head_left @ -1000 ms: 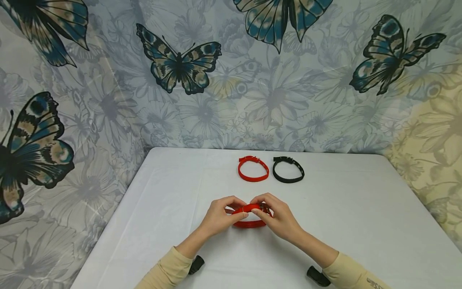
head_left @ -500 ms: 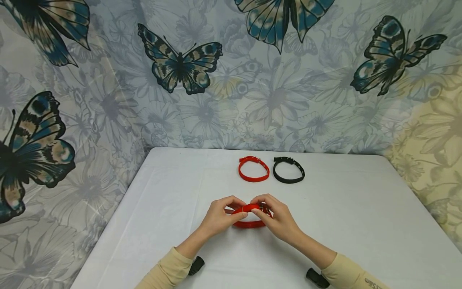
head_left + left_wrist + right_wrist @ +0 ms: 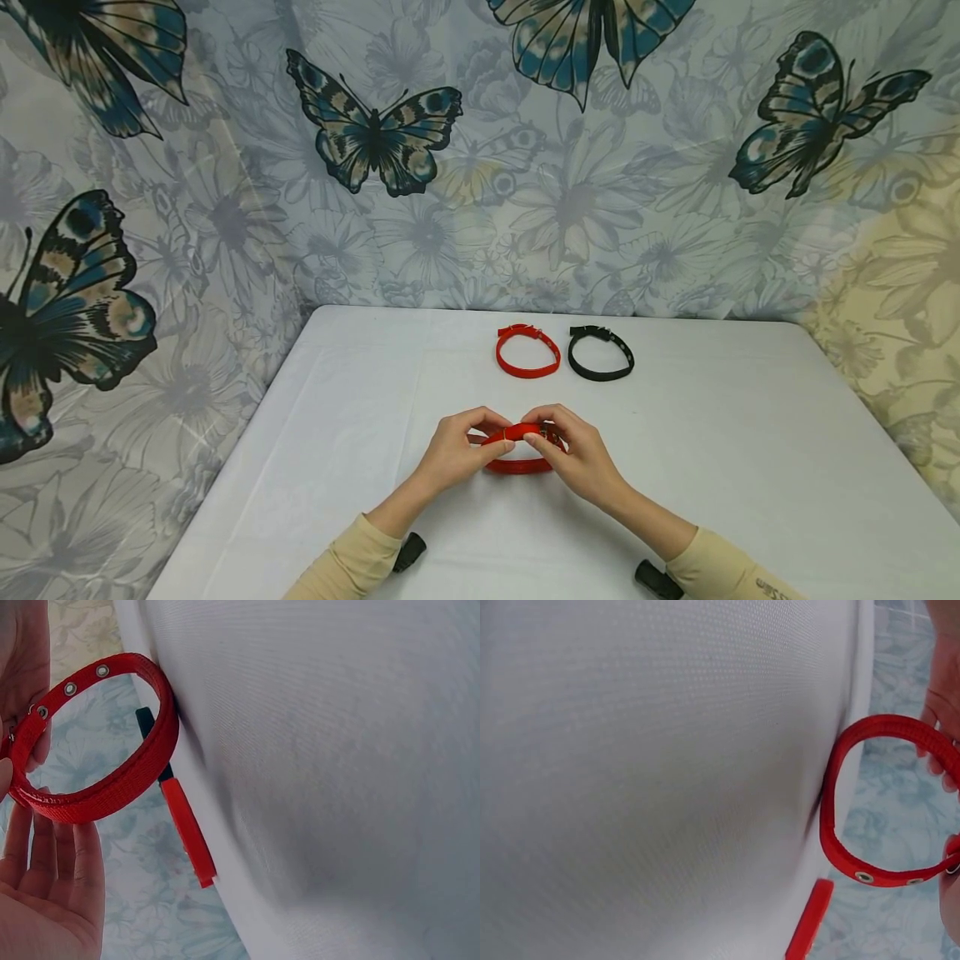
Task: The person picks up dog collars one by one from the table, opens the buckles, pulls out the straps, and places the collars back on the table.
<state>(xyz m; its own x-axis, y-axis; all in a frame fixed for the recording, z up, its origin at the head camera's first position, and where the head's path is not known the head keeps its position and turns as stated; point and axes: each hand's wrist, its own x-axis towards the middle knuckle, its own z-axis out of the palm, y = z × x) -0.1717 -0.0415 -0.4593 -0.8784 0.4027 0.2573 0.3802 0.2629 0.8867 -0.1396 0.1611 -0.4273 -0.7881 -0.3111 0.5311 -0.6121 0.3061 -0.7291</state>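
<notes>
Both hands hold one red collar (image 3: 519, 467), a looped strap with metal eyelets that show in the left wrist view. My left hand (image 3: 452, 448) pinches its upper side between thumb and fingers. Close beside it, my right hand (image 3: 582, 450) pinches the same side at the buckle, which the fingers partly hide. The lower curve of the loop touches the tabletop. Past the hands lie a second red collar (image 3: 527, 372) and a black collar (image 3: 600, 376), both buckled into rings.
A white cloth covers the table (image 3: 360, 375). Behind it hangs a backdrop (image 3: 427, 242) printed with butterflies and flowers. Dark cylindrical devices sit at both wrists, the left device (image 3: 409, 552) and the right device (image 3: 657, 578).
The right hand and forearm have shifted very slightly, and a little more of the buckle shows. The left hand and the collars have stayed in place.
</notes>
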